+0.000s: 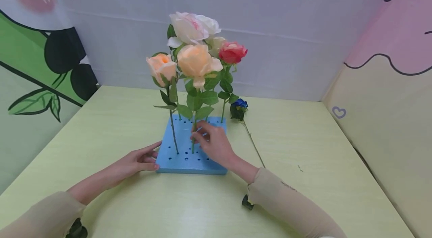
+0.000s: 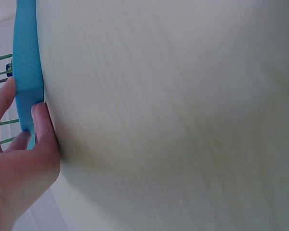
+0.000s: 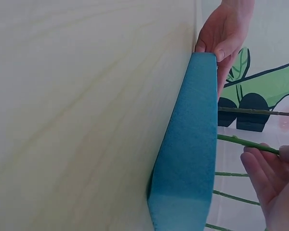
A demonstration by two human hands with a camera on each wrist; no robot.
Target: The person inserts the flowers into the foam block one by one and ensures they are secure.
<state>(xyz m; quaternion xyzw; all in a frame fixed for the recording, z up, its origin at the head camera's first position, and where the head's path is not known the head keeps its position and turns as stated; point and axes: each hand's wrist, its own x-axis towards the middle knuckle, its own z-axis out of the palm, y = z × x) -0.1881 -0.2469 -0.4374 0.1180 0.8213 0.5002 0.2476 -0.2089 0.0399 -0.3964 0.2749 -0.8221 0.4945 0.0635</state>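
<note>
My right hand pinches the green stem of a large peach rose between thumb and fingers. Its lower end meets the top of a blue foam board dotted with small holes. At the board's left edge my left hand grips the near corner, one fingertip on the top and other fingers along the side. A smaller peach rose stands upright left of the held one. Behind them rise a white-pink rose and a red-pink rose, with a cream bloom partly hidden.
A blue rose lies on the pale wood-grain table right of the board, its stem running toward my right forearm. A white cloth backdrop hangs behind. Printed cartoon panels stand at left and right.
</note>
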